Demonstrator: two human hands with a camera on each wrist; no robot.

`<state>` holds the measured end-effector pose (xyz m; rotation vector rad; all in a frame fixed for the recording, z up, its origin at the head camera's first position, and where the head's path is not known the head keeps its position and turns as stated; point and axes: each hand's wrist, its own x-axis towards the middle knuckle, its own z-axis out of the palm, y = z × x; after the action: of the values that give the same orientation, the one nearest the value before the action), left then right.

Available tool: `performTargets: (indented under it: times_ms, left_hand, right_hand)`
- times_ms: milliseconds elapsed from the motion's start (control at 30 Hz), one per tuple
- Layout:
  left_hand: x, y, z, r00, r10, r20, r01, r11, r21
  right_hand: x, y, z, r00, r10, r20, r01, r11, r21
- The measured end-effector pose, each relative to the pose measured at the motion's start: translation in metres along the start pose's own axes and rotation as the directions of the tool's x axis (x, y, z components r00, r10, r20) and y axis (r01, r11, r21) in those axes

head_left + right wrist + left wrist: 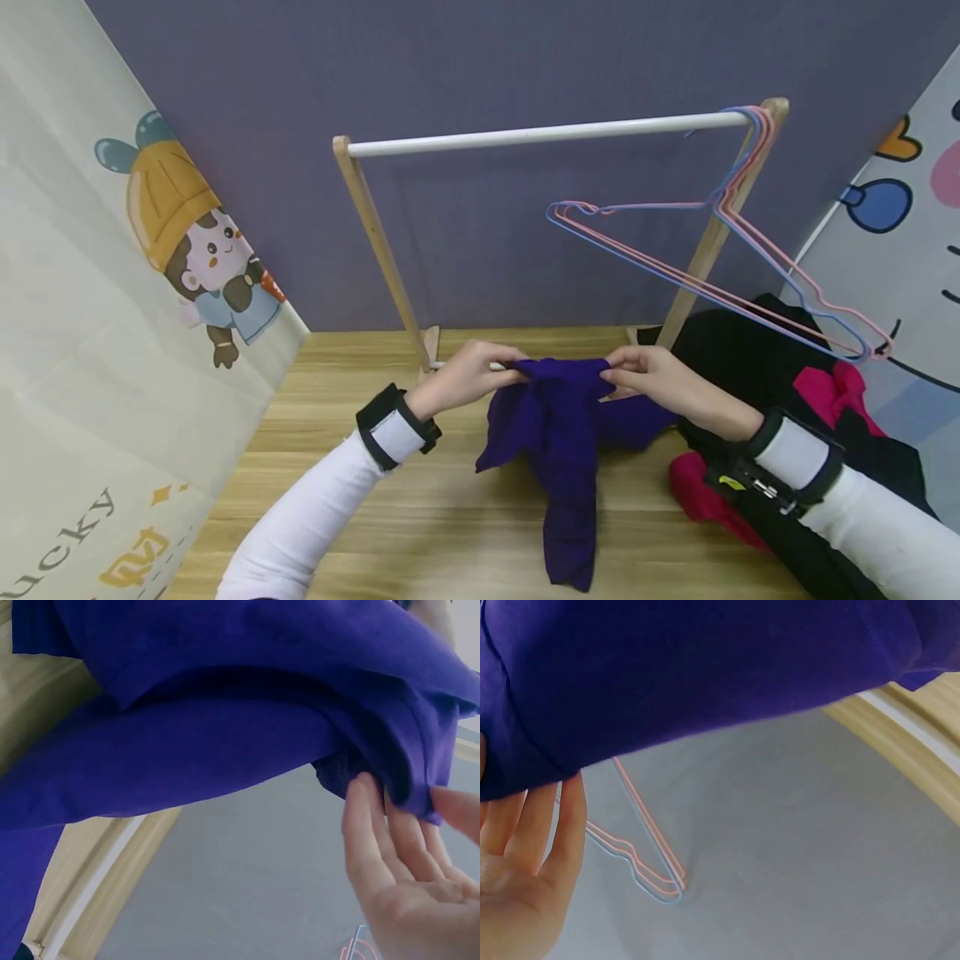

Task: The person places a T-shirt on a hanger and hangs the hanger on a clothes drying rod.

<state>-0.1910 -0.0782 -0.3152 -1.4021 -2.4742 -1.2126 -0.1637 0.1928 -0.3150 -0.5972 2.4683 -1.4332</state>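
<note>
A dark purple garment (558, 425) hangs in folds between both hands above the wooden table. My left hand (476, 377) pinches its upper left edge, thumb and fingers on the cloth. The upper right edge is pinched by my right hand (656, 383). A long narrow part, like a sleeve, drops toward the table from the middle. In the left wrist view the garment (705, 667) spreads across the top, its edge against the left hand (525, 862). Up close in the right wrist view, fingers of the right hand (409, 877) hold a gathered fold.
Behind the hands stands a rack with a white rail (540, 133) and wooden posts. Several pink and blue hangers (637, 267) hang at its right end. Black clothing (757, 358) and a crimson cloth (840, 392) lie piled on the right of the table (360, 525).
</note>
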Motion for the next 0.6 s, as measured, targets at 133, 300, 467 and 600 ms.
performTargets:
  times_ms: [133,300,467,600]
  left_hand:
    - [-0.004,-0.004,-0.001,0.998,-0.040,0.049,0.040,0.999,-0.002]
    - [-0.008,-0.007,-0.011,0.987,-0.068,0.145,0.058,0.996,0.071]
    - [-0.003,-0.003,-0.018,0.987,-0.035,0.160,0.022,0.997,0.078]
    - [0.007,0.004,-0.016,0.984,-0.079,0.159,0.076,0.997,0.028]
  right_hand:
    - [0.001,-0.001,0.003,0.999,0.002,-0.047,-0.002,1.000,-0.006]
    - [0.005,-0.006,0.006,0.992,-0.053,-0.113,0.046,0.997,-0.065]
    - [0.012,-0.016,0.010,0.988,-0.113,-0.106,0.105,0.991,-0.082]
    - [0.016,-0.022,0.015,0.987,-0.148,-0.067,0.143,0.987,-0.069]
